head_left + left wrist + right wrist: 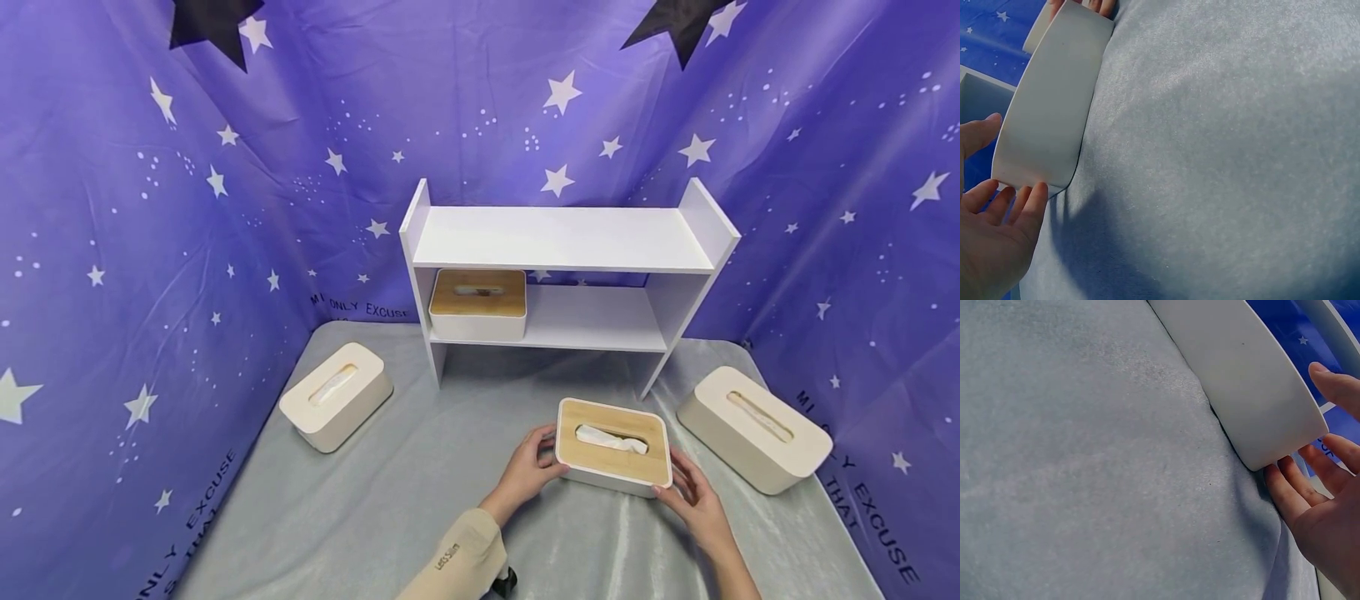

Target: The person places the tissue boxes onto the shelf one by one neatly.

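Note:
A white tissue box with a bamboo lid (582,448) sits on the grey cloth, a white tissue lying in its oval slot. My left hand (527,468) grips its left end, thumb by the front corner and fingers along the end. At the opposite end my right hand (696,504) holds it the same way. In the left wrist view the long white side of the box (1050,94) shows, the left fingertips (1038,190) against its end. The right wrist view has the right fingertips (1270,472) at the other end, low by the cloth.
A white two-tier shelf (555,235) stands behind, with another bamboo-lidded tissue box (480,327) at the left of its lower tier. Cream tissue boxes lie at left (347,414) and close on the right (723,446). A purple star curtain (480,108) encloses the grey cloth (337,517).

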Available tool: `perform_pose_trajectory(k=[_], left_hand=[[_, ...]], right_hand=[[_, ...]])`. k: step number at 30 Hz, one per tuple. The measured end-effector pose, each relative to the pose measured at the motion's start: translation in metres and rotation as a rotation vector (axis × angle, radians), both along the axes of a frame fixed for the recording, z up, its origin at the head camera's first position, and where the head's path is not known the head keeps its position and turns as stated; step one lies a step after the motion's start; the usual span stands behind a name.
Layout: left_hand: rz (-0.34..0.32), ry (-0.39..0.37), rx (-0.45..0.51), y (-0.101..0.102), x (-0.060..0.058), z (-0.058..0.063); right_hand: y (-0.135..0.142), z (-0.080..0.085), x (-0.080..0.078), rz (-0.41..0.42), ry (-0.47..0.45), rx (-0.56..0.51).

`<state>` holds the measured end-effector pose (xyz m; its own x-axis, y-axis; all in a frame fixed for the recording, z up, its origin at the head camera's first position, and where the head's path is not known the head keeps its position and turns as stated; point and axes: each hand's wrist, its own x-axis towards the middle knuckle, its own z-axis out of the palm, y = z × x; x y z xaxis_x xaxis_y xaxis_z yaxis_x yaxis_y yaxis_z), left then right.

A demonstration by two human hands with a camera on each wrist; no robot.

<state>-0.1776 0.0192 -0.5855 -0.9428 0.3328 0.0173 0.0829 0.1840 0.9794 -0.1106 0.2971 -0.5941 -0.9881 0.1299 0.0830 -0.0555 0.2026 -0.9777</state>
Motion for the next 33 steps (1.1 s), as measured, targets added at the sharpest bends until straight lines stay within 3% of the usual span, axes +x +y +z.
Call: perform_pose_trajectory(k=[17,33], left_hand=[[-0.002,-0.021,0.005,-0.0022,-0.0002,-0.0013],[0.015,-0.021,0.053,-0.0012,0.0009,-0.001]], right_hand=[[-0.0009,-0.005,0.0014,0.023,0.061,-0.078],[-0.002,-0.0046,0.0011,-0.018,0.009,-0.003]])
